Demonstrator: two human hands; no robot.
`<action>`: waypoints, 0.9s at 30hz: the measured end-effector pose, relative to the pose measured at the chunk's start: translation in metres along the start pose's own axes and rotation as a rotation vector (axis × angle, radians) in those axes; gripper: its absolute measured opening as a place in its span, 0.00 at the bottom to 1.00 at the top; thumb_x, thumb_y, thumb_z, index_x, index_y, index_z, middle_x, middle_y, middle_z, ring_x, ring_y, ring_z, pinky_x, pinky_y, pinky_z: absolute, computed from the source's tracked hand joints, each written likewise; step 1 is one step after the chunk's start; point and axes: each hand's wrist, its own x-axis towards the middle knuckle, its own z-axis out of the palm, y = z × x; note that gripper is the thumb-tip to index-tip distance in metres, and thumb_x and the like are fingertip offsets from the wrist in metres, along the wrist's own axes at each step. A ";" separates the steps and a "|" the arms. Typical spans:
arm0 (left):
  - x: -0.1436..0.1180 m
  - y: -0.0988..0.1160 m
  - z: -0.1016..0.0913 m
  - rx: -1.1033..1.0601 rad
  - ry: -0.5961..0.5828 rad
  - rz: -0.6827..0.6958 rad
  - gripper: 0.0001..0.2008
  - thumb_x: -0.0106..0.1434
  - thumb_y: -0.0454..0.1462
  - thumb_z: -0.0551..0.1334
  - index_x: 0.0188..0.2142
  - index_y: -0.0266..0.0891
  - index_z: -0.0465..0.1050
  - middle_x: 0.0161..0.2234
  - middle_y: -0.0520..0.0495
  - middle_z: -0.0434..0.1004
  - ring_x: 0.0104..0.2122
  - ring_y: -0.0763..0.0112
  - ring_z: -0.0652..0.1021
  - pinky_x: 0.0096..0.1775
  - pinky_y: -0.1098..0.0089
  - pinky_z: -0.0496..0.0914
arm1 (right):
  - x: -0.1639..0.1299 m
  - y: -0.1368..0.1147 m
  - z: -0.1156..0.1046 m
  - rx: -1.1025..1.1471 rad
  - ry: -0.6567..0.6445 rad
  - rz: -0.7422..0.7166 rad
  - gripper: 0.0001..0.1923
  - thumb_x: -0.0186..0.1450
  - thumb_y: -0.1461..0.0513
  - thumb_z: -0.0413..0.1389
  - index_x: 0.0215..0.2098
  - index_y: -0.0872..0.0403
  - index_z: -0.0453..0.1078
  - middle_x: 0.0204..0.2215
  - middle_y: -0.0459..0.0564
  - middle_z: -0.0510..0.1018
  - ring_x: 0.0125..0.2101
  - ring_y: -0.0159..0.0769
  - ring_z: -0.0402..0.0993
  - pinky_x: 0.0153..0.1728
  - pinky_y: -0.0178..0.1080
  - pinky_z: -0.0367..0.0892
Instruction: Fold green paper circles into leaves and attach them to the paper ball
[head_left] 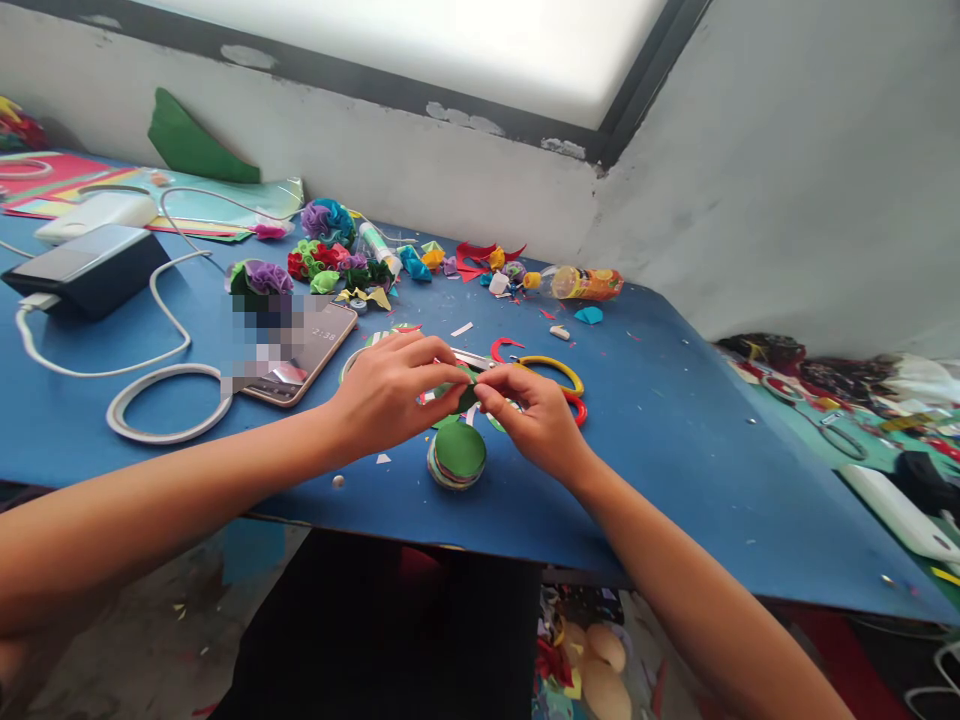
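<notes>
Left hand [390, 388]: thumb + index pinched on thin, flat dk-green paper-like piece [469, 394]. Right hand [534, 412]: thumb + index closed on same pc., tips just beside L tips. Pc. held up betw. both, above tabletop.

Nr. side of fingers, directly below: short stack of thin round discs [457, 456], edges uneven, mixed colours, smooth plain green disc on top.

Just beyond R fingers: curved yellow plastic loop handle [578, 380], w/ glossy red loop handle [579, 410] partly hidden by hand.

L of fingers: flat rectangular phone [324, 345], glossy screen, pinkish rim; farther L, smooth off-white flat ring [118, 418].

Well beyond fingers, to L: ruffled purple-and-blue ball-shaped flower [328, 222], frilled edges, approx. paper or cloth, can't tell. Well beyond, to R: clear plastic bottle w/ orange label [589, 284], lying on side.

Under all: flat matte blue tabletop [675, 430], small paper-like scraps scattered about.
</notes>
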 end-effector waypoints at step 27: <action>0.000 -0.009 0.003 -0.477 -0.150 -0.132 0.05 0.59 0.34 0.60 0.33 0.36 0.74 0.31 0.47 0.72 0.31 0.77 0.72 0.35 0.74 0.67 | -0.001 0.002 -0.003 -0.082 -0.099 -0.163 0.06 0.65 0.63 0.49 0.37 0.55 0.67 0.31 0.47 0.74 0.30 0.28 0.70 0.32 0.32 0.66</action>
